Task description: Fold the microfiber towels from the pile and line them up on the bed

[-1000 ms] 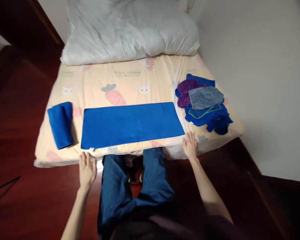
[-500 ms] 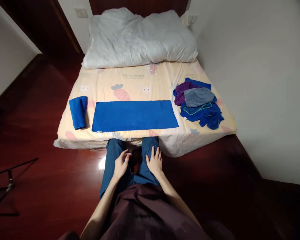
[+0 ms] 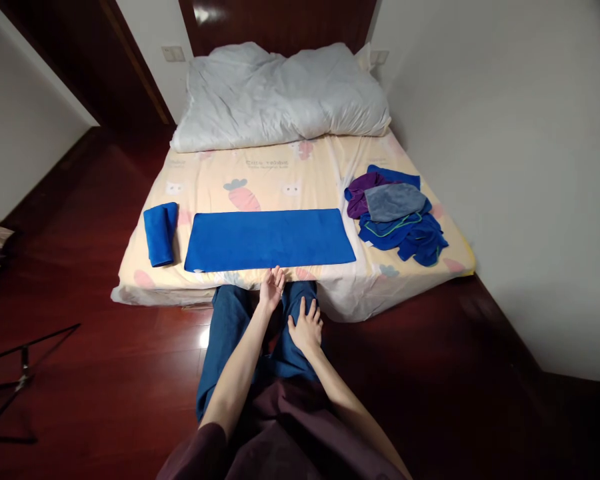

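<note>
A long blue towel point(image 3: 270, 239) lies flat across the front of the bed. My left hand point(image 3: 273, 288) is at the bed's front edge, palm turned up, fingers apart and holding nothing; its fingertips are at the towel's near edge, and I cannot tell whether they touch it. My right hand point(image 3: 307, 327) rests open on my right knee with fingers spread. Left of the flat towel lies a folded blue towel point(image 3: 160, 233). To the right is a loose heap of cloths: a purple cloth point(image 3: 363, 193), a grey cloth point(image 3: 396, 202) and crumpled blue cloths point(image 3: 415, 237).
The bed point(image 3: 200, 183) has a cream sheet with carrot prints. A bunched pale quilt point(image 3: 285, 97) lies at its head, against the dark headboard point(image 3: 280, 27). A white wall point(image 3: 505, 167) runs along the right. Black stand legs point(image 3: 23, 380) are on the floor at left.
My left hand has moved forward and right, from over my left thigh to the bed's edge, turning palm up. My right hand stays on the knee. The view has tilted up slightly.
</note>
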Available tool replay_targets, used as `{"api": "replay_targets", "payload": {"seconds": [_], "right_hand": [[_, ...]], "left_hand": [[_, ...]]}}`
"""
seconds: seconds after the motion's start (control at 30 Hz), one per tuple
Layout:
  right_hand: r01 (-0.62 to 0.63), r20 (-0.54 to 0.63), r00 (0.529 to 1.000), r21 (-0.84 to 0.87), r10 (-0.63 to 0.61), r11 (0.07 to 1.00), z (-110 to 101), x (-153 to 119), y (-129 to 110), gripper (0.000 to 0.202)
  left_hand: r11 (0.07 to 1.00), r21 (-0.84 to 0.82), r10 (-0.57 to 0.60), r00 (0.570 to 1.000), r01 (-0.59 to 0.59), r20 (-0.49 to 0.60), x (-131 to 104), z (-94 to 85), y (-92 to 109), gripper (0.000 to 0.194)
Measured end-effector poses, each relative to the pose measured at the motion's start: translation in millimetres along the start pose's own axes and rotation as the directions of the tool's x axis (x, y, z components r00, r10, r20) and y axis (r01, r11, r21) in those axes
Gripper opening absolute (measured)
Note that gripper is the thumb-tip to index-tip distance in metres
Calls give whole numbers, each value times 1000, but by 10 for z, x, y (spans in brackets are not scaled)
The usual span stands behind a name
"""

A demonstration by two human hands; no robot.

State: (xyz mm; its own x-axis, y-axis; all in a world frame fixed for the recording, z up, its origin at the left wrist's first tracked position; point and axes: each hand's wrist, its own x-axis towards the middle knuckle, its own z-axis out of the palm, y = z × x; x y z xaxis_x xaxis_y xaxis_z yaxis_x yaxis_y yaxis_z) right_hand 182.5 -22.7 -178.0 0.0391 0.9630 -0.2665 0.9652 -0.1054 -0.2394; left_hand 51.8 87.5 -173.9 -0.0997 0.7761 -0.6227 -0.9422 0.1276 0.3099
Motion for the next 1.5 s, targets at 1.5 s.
{"api": "replay_targets", "payload": {"seconds": [1.5], "right_hand": [[96,326,942,-19,-85,995,-617,725,70,61]], "left_hand": [[1000,-2,10,951,-10,308,392,183,-61,61]]}}
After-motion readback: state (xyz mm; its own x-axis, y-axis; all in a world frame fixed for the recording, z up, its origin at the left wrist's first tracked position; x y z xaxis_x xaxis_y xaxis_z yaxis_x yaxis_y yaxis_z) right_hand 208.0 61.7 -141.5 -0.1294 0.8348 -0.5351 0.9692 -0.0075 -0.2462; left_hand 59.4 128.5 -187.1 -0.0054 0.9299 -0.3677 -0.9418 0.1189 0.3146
